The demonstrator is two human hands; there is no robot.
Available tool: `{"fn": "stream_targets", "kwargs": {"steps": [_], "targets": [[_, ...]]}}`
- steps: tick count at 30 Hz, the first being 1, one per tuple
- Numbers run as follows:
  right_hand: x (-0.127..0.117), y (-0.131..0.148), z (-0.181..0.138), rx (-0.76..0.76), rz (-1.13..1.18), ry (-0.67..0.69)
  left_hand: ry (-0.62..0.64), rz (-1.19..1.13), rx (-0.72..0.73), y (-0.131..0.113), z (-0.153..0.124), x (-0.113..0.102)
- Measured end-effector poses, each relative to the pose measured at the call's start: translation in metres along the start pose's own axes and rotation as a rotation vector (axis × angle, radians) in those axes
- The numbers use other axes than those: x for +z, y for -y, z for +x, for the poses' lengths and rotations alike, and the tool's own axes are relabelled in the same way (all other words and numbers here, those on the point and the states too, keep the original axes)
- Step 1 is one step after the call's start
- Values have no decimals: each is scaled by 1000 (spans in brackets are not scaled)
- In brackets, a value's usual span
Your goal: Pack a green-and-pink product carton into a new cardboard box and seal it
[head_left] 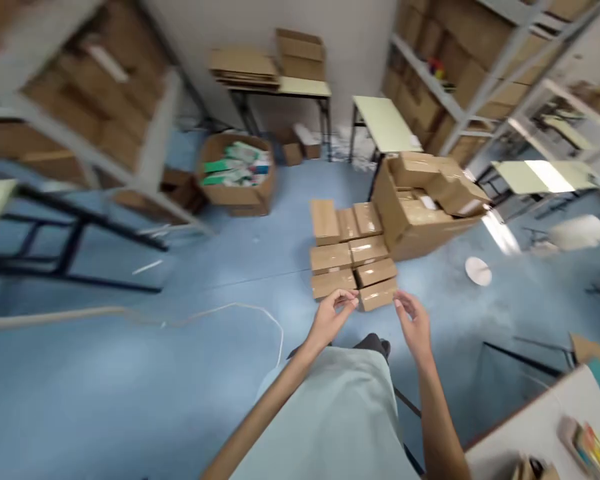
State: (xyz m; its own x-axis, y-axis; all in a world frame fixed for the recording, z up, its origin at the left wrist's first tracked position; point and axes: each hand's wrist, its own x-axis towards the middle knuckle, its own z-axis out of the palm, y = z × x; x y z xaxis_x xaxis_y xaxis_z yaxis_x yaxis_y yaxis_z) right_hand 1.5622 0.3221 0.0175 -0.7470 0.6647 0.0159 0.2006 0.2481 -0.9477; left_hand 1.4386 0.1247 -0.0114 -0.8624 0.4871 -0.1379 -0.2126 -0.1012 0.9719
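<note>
My left hand (332,319) hovers in front of the nearest cardboard boxes, its thumb and fingers curved and apart with nothing visible between them. Opposite it, my right hand (414,328) is likewise open and appears empty, its fingertips near the right end of the closest small cardboard box (379,295). Whether either hand touches that box I cannot tell. Several small taped boxes (330,257) stand in close rows on the blue floor. Just behind them to the right is a large open carton (420,240) heaped with similar boxes.
An open carton of green and white packets (237,167) stands at the back left. Tables (384,123) and loaded shelves (443,93) line the back. A pale cable (200,313) crosses the floor to my left. At lower right is a white tabletop (540,413).
</note>
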Motion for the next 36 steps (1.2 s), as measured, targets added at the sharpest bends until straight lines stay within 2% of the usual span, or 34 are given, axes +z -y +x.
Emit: {"fn": "stream_targets", "kwargs": {"steps": [2, 5, 9, 13, 15, 18, 24, 28, 32, 36], "targets": [[59, 20, 15, -20, -12, 151, -149, -57, -14, -8, -12, -59], [141, 44, 21, -51, -13, 351, -312, -123, -30, -13, -23, -122], [229, 67, 29, -76, -7, 561, -414, -174, -33, -16, -10, -172], [305, 80, 59, -69, 7, 694, -425, -150, -18, -20, 32, -218], [342, 86, 83, -62, 39, 727, -420, -99, -3, -26, 66, -245], [396, 96, 131, -50, 97, 700, -385, -36, 10, -45, 134, -288], [488, 136, 252, -49, 157, 572, -240, 68, 36, -116, 290, -364], [535, 170, 329, -86, 140, 533, -226, 81, 70, -157, 372, -403], [583, 199, 392, -127, 117, 579, -250, 35, 81, -176, 439, -438], [641, 214, 451, -151, 77, 628, -271, -23, 71, -179, 506, -480]]}}
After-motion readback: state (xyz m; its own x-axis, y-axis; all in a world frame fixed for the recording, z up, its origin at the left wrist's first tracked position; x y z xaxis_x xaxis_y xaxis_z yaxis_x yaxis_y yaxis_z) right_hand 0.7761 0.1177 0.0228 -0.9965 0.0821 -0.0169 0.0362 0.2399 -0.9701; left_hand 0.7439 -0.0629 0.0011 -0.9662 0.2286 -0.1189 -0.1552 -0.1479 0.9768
